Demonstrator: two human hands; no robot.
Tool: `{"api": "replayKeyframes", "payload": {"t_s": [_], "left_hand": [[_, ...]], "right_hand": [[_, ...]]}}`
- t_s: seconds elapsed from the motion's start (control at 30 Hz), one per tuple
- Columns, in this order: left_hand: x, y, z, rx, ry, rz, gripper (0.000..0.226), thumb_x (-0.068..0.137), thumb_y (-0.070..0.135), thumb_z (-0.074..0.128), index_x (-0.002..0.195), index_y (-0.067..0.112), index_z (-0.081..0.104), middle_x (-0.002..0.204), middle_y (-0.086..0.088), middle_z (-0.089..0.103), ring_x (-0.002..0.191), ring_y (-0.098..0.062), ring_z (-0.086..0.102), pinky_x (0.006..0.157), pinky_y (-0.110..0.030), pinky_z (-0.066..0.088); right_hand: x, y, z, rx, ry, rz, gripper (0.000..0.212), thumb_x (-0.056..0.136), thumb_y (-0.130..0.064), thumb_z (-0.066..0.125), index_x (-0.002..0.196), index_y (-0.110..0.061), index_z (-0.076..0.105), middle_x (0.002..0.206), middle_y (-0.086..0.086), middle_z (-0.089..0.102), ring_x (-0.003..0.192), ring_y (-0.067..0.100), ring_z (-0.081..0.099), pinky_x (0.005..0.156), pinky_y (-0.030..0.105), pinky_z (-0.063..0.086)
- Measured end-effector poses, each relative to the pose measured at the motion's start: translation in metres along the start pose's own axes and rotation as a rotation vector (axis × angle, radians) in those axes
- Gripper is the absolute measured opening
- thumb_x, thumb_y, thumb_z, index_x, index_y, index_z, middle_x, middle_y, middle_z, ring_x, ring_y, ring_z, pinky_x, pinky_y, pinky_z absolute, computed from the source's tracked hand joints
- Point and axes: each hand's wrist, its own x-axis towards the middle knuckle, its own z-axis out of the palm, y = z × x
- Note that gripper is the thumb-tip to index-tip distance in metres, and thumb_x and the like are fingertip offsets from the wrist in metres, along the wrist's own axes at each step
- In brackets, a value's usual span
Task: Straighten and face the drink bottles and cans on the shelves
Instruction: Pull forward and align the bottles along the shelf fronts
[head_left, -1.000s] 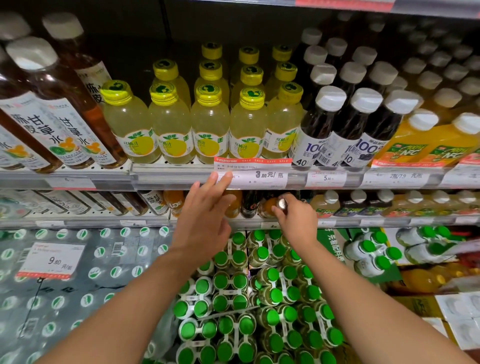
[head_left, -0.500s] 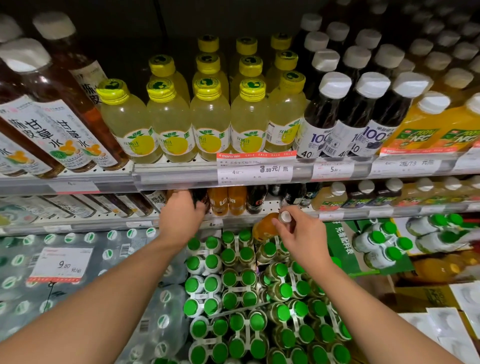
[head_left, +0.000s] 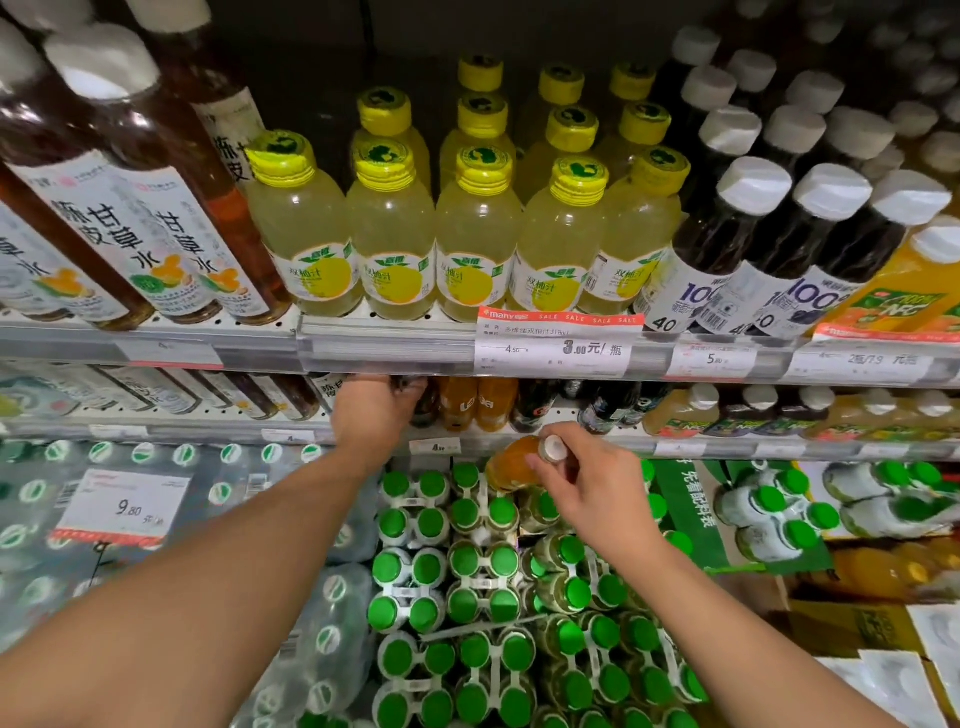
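Facing drinks on second shelf, both hands engaged.
Right hand (head_left: 597, 493) pinches orange bottle (head_left: 511, 462) at its cap, below shelf edge (head_left: 727, 447). Left hand (head_left: 376, 410) reaches between shelved bottles; fingers hidden, grip unclear. Suggest: seat bottle upright, label outward.

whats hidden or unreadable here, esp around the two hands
- Head view: the left hand reaches under the upper shelf edge; its fingertips and what they touch are hidden.
- Orange bottle in the right hand: label turned away and blurred.
- Small print on the sale tag: too small to read.
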Motion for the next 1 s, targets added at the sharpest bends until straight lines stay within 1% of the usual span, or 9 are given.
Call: {"api": "replayKeyframes", "payload": {"t_s": [0.07,0.13,0.27,0.37,0.47,0.6,0.8,0.9,1.0], "left_hand": [[-0.015,-0.005,-0.007,-0.122,-0.007,-0.027,0.041,0.091,0.045,0.068,0.066,0.015,0.055,0.059,-0.006,0.056,0.065,-0.033,0.06,0.058,-0.039,0.044],[-0.029,-0.013,-0.014,-0.244,0.045,0.017,0.048,0.091,0.04,0.07,0.061,0.017,0.04,0.056,-0.001,0.045,0.058,-0.025,0.049,0.056,-0.04,0.038],[-0.061,-0.024,-0.029,-0.434,0.208,0.186,0.013,0.091,0.025,0.074,0.087,0.023,0.061,0.077,0.005,0.051,0.07,-0.01,0.051,0.062,-0.026,0.04],[-0.074,-0.031,-0.039,-0.502,0.263,0.153,0.019,0.089,0.026,0.075,0.105,0.027,0.065,0.095,0.005,0.049,0.082,-0.002,0.055,0.069,-0.016,0.044],[-0.079,-0.044,-0.048,-0.501,0.289,0.09,0.022,0.088,0.026,0.076,0.106,0.031,0.065,0.098,0.006,0.043,0.086,0.005,0.053,0.067,-0.025,0.047],[-0.09,-0.066,-0.058,-0.592,0.283,0.083,0.02,0.089,0.028,0.076,0.105,0.034,0.066,0.108,0.007,0.046,0.096,-0.001,0.057,0.071,-0.045,0.059],[-0.1,-0.091,-0.058,-0.577,0.272,0.123,0.029,0.088,0.043,0.069,0.113,0.027,0.07,0.112,0.011,0.06,0.106,-0.017,0.06,0.076,-0.049,0.058],[-0.107,-0.092,-0.061,-0.568,0.254,0.098,0.028,0.088,0.051,0.067,0.11,0.034,0.069,0.103,0.018,0.066,0.098,-0.015,0.063,0.073,-0.047,0.056],[-0.112,-0.091,-0.062,-0.58,0.218,0.061,0.025,0.086,0.049,0.069,0.108,0.037,0.07,0.097,0.02,0.068,0.092,-0.011,0.064,0.073,-0.043,0.055]], "right_hand": [[0.006,-0.011,0.006,0.026,-0.003,0.006,0.037,0.093,-0.059,0.055,0.105,-0.026,0.066,0.059,-0.015,0.056,0.052,-0.001,0.05,0.053,0.017,0.041],[0.013,-0.022,0.011,0.061,-0.011,0.017,0.044,0.092,-0.068,0.051,0.104,-0.028,0.065,0.057,-0.017,0.053,0.051,-0.006,0.049,0.054,0.007,0.032],[0.027,-0.042,0.029,0.084,-0.046,0.008,0.032,0.092,-0.055,0.06,0.104,-0.026,0.064,0.059,-0.011,0.057,0.053,0.002,0.053,0.051,0.019,0.038],[0.037,-0.058,0.044,0.066,-0.054,-0.002,0.022,0.094,-0.041,0.068,0.109,-0.026,0.063,0.061,-0.01,0.059,0.054,0.009,0.055,0.052,0.029,0.045],[0.046,-0.07,0.057,0.076,-0.031,-0.002,0.02,0.096,-0.039,0.068,0.11,-0.027,0.061,0.063,-0.008,0.062,0.056,0.01,0.058,0.055,0.032,0.048],[0.061,-0.08,0.077,-0.002,-0.018,0.003,0.016,0.095,-0.033,0.07,0.101,-0.021,0.063,0.065,-0.006,0.063,0.057,0.014,0.058,0.053,0.027,0.035],[0.082,-0.077,0.107,-0.293,-0.114,0.007,0.029,0.097,-0.039,0.065,0.083,-0.015,0.056,0.07,0.006,0.064,0.062,0.031,0.064,0.052,0.033,0.04],[0.096,-0.081,0.114,-0.424,-0.198,0.067,0.035,0.101,-0.046,0.056,0.09,-0.013,0.059,0.079,0.013,0.068,0.073,0.038,0.067,0.057,0.037,0.042],[0.111,-0.09,0.115,-0.39,-0.244,0.081,0.036,0.102,-0.043,0.055,0.111,-0.01,0.065,0.107,0.019,0.069,0.097,0.041,0.067,0.068,0.042,0.048]]}}
